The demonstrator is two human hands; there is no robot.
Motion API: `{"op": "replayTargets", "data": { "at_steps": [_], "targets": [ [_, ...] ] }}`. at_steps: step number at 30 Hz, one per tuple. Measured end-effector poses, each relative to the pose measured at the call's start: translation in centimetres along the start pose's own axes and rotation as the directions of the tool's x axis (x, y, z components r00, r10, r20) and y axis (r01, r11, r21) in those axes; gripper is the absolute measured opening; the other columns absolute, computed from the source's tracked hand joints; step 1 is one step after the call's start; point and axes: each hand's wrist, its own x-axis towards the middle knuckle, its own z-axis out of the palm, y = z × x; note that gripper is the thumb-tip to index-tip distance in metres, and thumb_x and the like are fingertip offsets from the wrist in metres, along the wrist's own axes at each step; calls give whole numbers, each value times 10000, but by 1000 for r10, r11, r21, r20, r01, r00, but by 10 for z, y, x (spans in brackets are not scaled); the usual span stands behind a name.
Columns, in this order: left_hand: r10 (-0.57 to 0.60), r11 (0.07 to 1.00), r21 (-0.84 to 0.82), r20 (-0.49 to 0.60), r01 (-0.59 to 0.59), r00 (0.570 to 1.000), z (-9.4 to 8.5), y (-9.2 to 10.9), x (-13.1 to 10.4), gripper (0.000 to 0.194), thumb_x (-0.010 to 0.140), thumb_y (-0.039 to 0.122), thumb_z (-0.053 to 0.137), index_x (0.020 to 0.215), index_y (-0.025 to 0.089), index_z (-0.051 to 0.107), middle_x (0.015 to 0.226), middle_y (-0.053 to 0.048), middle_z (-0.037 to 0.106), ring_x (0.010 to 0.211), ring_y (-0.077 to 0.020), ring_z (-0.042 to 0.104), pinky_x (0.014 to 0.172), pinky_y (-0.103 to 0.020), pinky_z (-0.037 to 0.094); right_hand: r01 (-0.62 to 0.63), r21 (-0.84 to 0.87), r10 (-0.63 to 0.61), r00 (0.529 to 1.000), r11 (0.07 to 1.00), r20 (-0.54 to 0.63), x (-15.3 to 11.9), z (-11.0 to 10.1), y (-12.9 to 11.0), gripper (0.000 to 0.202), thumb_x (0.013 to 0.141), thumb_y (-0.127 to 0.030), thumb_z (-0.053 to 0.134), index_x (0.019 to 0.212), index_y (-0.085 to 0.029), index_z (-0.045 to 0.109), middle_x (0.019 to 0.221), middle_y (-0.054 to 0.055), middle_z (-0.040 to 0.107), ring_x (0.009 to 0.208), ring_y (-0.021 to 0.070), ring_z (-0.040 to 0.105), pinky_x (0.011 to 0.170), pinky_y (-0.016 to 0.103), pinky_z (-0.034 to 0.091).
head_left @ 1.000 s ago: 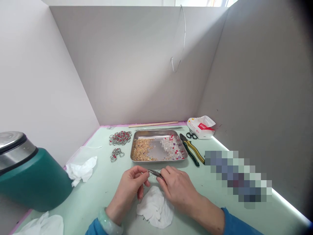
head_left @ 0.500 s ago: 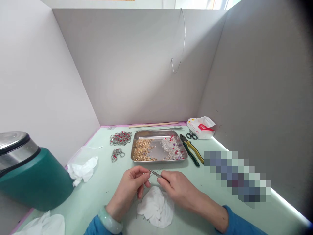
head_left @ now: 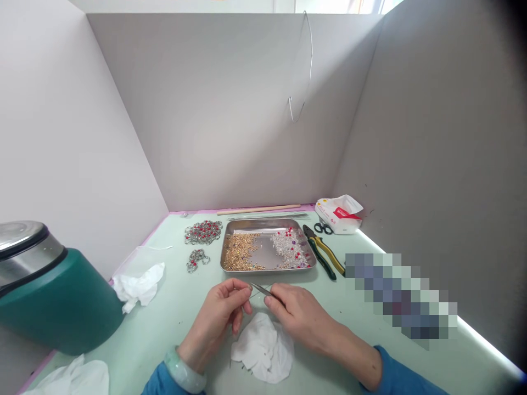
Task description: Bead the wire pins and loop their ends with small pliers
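My right hand (head_left: 302, 312) is closed around a pair of metal tweezers (head_left: 262, 289), whose pointed tips face left. Those tips reach the fingertips of my left hand (head_left: 228, 307), which has thumb and forefinger pinched together. A thin wire (head_left: 256, 294) runs out of the left pinch, just below the tweezers; what else sits between those fingers is too small to make out. Beyond both hands lies a metal tray (head_left: 267, 270) with gold beads (head_left: 241, 252) on its left side and clear, red and purple beads (head_left: 288, 247) on its right. Under my hands rests a crumpled white tissue (head_left: 265, 348).
Left of the tray lie two heaps of beaded chain, one large (head_left: 203, 232) and one small (head_left: 197, 260). Pliers (head_left: 323, 252), scissors (head_left: 323, 227) and a tissue pack (head_left: 340, 214) are at right. A green flask (head_left: 61, 302) stands far left. Behind the tray lies a wooden stick (head_left: 259, 209).
The tweezer tips have shifted slightly against my left fingertips, and the wire between my hands shows at a slightly different angle. Both hands stay in nearly the same place.
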Motion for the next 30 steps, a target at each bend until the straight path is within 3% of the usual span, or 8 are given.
{"op": "replayTargets", "data": {
  "at_steps": [8,23,30],
  "targets": [
    [-1,999,40,-6,1,1000,2,-1,1,174,784,310,580,769,143,531,522,17,582,279,-35,383,306,-161,240,27,-194,-36,998,981,-44,-1,8,2,234,910,-308,381,733,-184,473,689,-3,535,646,141,486,579,259,264],
    [-13,988,153,-45,20,999,2,-4,-1,199,790,343,553,724,159,515,443,50,507,268,-37,334,290,-156,223,42,-342,-68,996,939,-63,-2,16,3,227,917,-309,364,789,-190,509,739,18,577,684,169,526,596,284,258],
    [17,984,178,-36,-10,999,1,-4,1,197,792,347,555,725,165,515,430,56,499,270,-39,323,286,-155,224,49,-200,-58,998,979,-39,-3,13,3,246,909,-300,365,733,-182,490,676,-1,549,618,136,478,571,271,244]
  ]
}}
